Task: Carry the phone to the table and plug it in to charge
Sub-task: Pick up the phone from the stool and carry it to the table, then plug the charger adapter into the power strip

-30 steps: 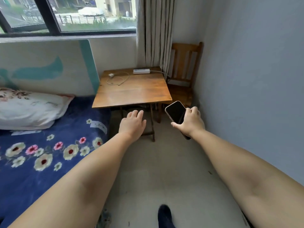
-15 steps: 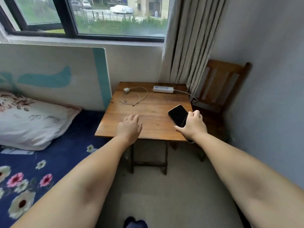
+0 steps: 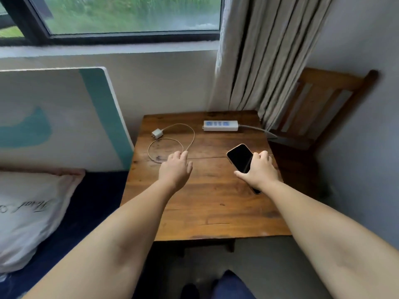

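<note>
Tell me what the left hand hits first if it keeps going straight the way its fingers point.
Probably the cable: the left hand points up-table, fingers at the loop's near end. Beyond lies bare table. Height above the wood is unclear.

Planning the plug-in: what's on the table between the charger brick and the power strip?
In the head view, only an arc of the white cable crosses between the charger brick and the power strip; the rest is bare table.
</note>
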Available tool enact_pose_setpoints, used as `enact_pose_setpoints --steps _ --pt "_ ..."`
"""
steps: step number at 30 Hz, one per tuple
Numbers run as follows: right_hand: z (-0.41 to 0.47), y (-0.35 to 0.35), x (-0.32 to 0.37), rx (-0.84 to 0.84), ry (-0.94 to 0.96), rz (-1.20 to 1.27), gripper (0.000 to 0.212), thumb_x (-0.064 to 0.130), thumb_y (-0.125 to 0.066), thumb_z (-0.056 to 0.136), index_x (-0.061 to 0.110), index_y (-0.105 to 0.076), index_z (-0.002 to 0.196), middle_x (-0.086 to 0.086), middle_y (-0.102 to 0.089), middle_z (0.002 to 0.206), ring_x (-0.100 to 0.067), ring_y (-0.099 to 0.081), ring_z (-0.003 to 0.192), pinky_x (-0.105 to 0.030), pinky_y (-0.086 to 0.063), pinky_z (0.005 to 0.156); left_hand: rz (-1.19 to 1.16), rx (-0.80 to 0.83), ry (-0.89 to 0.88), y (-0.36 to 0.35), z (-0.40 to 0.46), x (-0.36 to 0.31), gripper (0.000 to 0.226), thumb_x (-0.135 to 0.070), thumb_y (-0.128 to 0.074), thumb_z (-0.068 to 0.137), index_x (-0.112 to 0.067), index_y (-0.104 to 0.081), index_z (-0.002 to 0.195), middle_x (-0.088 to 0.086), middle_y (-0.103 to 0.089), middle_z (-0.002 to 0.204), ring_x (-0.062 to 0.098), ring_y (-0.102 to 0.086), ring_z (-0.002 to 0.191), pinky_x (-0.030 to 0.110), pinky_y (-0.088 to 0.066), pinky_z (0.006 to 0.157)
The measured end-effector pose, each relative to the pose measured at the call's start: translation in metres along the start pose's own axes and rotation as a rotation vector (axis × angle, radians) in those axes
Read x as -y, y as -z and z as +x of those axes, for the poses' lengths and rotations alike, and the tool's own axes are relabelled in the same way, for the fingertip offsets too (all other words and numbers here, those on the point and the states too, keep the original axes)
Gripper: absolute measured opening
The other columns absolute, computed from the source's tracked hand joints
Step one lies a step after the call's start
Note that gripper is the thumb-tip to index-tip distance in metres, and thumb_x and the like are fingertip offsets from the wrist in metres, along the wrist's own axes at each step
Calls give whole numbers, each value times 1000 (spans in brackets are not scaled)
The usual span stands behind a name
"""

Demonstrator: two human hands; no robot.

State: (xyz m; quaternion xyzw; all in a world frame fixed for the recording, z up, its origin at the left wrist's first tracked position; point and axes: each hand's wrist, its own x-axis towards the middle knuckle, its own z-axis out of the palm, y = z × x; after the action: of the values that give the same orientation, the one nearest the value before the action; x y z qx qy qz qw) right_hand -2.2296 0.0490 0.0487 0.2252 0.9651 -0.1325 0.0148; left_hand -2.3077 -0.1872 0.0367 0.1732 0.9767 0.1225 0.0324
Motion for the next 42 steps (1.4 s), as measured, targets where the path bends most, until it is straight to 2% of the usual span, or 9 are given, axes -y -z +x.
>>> enact_pose_setpoints --steps 12,16,20,25,29,32,37,40,42 --pt "191 -95 -34 181 -67 -19 79 63 -67 68 7 -43 119 -12 -41 119 -29 -45 110 -37 -48 76 -18 199 48 -115 163 -5 42 -35 -34 95 -14 -39 131 10 -48 133 31 -42 121 43 -42 91" --pt "221 -130 -45 228 -66 -15 83 64 -67 67 7 -42 122 -12 -41 120 -29 -46 112 -38 -51 77 11 258 42 -157 193 -8 41 -34 -38 94 -14 -41 130 11 -47 134 30 -41 123 44 -41 93" --pt "234 -156 -52 236 -28 -61 85 63 -66 68 8 -40 127 -14 -43 125 -30 -47 114 -40 -48 88 45 222 19 -193 208 -5 46 -33 -40 94 -14 -39 135 12 -37 147 27 -29 136 43 -29 106" --pt "234 -170 -61 146 53 -130 85 69 -61 68 10 -45 126 -12 -50 123 -29 -46 112 -40 -43 93 48 198 -21 -224 212 -9 52 -37 -38 94 -14 -34 140 14 -29 152 28 -22 141 46 -19 113" --pt "234 -175 -68 127 77 -153 88 72 -59 67 11 -43 129 -12 -50 126 -29 -45 115 -42 -42 95 79 208 6 -242 201 -7 59 -45 -19 95 -19 -10 148 8 -9 159 22 0 145 42 4 115" --pt "232 -179 -69 114 84 -169 91 73 -56 68 11 -40 132 -13 -49 129 -30 -45 117 -43 -43 95 105 174 8 -247 199 -6 60 -47 -11 94 -21 -8 148 7 -10 158 20 1 145 38 11 113" --pt "235 -174 -61 152 41 -187 89 72 -40 79 12 -27 143 -13 -42 139 -31 -40 126 -46 -37 102 46 182 -3 -238 201 -7 59 -45 -21 94 -20 -14 147 7 -13 158 21 -4 145 41 2 116" --pt "252 -168 -35 113 100 -110 69 57 -40 88 14 -31 142 -13 -44 136 -30 -40 124 -47 -35 102 -1 145 -59 -220 202 2 59 -39 -42 91 -16 -29 143 11 -34 151 26 -29 139 45 -19 114" --pt "267 -168 1 96 208 -55 59 48 -42 91 15 -36 139 -11 -46 134 -27 -41 123 -47 -34 104 10 49 3 -206 198 24 60 -34 -59 82 -13 -43 136 14 -52 134 30 -49 123 45 -34 105"
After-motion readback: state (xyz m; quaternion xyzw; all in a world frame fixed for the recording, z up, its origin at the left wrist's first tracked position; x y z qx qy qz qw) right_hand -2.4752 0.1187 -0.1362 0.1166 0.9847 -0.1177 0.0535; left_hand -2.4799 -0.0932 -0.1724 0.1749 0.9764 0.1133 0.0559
